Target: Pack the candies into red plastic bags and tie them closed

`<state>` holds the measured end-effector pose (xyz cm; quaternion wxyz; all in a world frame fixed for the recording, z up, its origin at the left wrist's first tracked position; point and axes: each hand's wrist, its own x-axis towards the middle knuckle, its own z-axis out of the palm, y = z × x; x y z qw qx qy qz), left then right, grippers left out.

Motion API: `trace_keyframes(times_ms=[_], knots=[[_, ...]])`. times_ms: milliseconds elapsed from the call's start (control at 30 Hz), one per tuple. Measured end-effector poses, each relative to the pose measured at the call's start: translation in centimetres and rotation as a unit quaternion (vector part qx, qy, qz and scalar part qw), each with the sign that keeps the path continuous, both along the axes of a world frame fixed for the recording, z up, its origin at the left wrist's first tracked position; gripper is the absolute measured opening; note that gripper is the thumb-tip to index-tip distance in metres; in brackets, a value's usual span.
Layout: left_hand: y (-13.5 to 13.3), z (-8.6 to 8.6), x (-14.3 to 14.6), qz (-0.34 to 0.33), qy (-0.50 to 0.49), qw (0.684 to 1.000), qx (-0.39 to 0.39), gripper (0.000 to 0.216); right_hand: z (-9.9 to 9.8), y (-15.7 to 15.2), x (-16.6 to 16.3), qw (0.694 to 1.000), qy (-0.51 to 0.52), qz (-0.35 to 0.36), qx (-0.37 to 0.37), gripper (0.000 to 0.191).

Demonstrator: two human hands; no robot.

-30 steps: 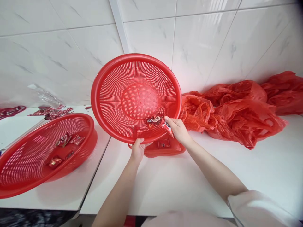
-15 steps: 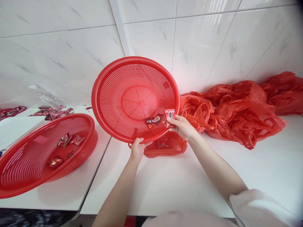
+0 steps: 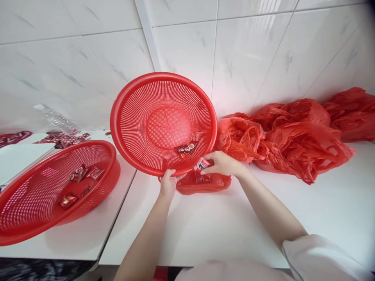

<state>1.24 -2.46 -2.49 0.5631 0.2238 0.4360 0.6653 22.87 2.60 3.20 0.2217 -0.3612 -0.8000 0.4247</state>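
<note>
My left hand [image 3: 169, 183] grips the near rim of a round red plastic colander [image 3: 166, 125], which is tilted so its inside faces me. A few small wrapped snack packets [image 3: 187, 148] lie low on the colander's right inner side. My right hand [image 3: 221, 164] pinches a small red-and-white snack packet [image 3: 201, 164] just outside the lower right rim. Below it sits a red plastic bag [image 3: 213, 186], spread on the table, with a dark red packet [image 3: 202, 178] in it.
A second red colander [image 3: 101, 199] leans on the left table, with several packets inside. Behind it are a clear plastic bottle [image 3: 60, 119] and scattered wrappers [image 3: 66, 139]. Crumpled red plastic bags [image 3: 301, 146] line the tiled wall [image 3: 252, 50] at right.
My right hand has brought the snack packet from inside the colander's rim down over the red bag, turning it. The colander has shifted slightly left.
</note>
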Motion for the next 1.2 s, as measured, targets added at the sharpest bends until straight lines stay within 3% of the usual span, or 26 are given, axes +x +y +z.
trace_keyframes(times_ms=[67,133,300,367,433,533,700,833,933,1000,1133,1200], knots=[[0.0,0.1,0.0,0.017,0.006,1.0,-0.001,0.019,-0.2,0.0,0.0,0.988,-0.129,-0.028,0.076,0.022],[0.0,0.2,0.1,0.037,0.012,0.999,-0.002,0.021,-0.3,-0.1,-0.1,0.974,-0.183,-0.066,0.113,0.021],[0.1,0.3,0.4,0.045,0.008,0.999,-0.003,0.029,-0.1,-0.2,0.1,0.986,-0.139,-0.047,0.079,0.012],[0.0,0.2,0.5,0.042,0.007,0.999,-0.001,0.028,0.3,-0.4,0.1,0.982,-0.115,-0.082,0.122,0.008],[-0.2,0.2,0.6,0.036,0.007,0.999,0.003,0.029,0.6,-0.6,-0.1,0.973,-0.076,-0.122,0.182,0.017],[-0.6,0.1,0.9,-0.004,0.009,1.0,0.003,0.032,0.3,-0.9,-0.8,0.957,-0.053,-0.127,0.254,0.026],[-1.0,-0.1,1.4,-0.06,0.012,0.998,-0.009,0.038,-2.2,-0.8,-2.1,0.903,-0.198,-0.152,0.348,0.063],[-0.8,-0.2,1.1,-0.044,0.006,0.999,-0.003,0.036,-2.2,-0.5,-1.8,0.93,-0.194,-0.03,0.312,0.063],[-0.6,0.1,0.7,-0.024,-0.002,1.0,-0.007,0.03,-0.9,-0.5,-1.2,0.956,-0.123,0.057,0.261,0.041],[-0.5,0.2,0.5,-0.02,-0.01,1.0,-0.015,0.025,-0.1,-0.6,-0.9,0.974,-0.066,0.045,0.211,0.026],[-0.2,0.2,0.2,-0.029,-0.016,0.999,-0.021,0.02,0.6,-0.8,-0.5,0.999,0.038,0.005,0.032,0.036],[-0.1,0.0,0.0,-0.025,-0.012,0.999,-0.02,0.018,0.6,-0.8,-0.4,0.999,0.05,0.011,-0.016,0.035]])
